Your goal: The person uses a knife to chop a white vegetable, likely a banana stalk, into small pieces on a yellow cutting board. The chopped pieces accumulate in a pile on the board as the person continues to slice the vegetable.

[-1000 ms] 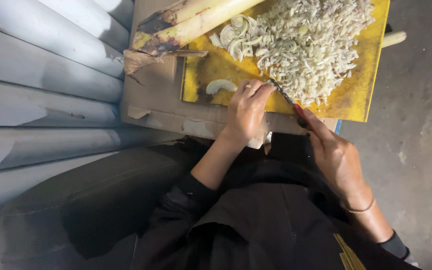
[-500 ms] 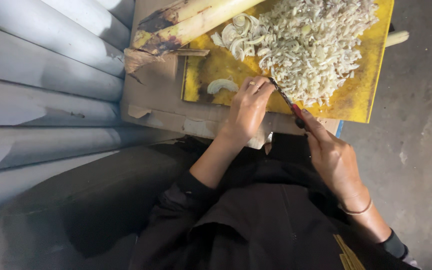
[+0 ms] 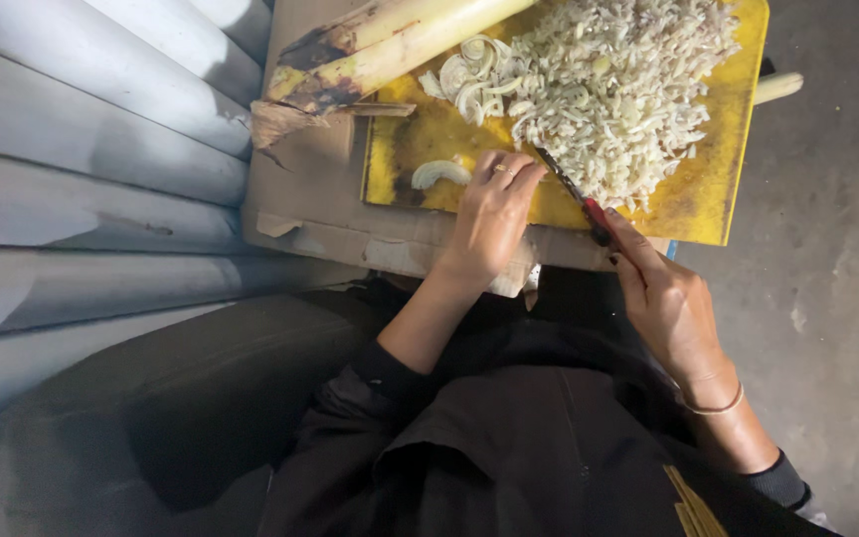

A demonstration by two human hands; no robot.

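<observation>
A yellow cutting board lies on a sheet of cardboard and carries a big heap of pale chopped shreds. My left hand rests on the board's near edge, fingers curled down beside a pale curved slice; whether anything is under the fingers is hidden. My right hand grips a red-handled knife, its blade tip lying between my left fingers and the heap. Several ring-shaped slices sit at the heap's left edge.
A long yellow-green stalk with dark patches lies across the board's far left corner. Pale corrugated panels fill the left side. Grey concrete floor is on the right. My dark clothing covers the bottom.
My two hands and the knife have hardly moved; the knife blade has shifted slightly against the edge of the heap.
</observation>
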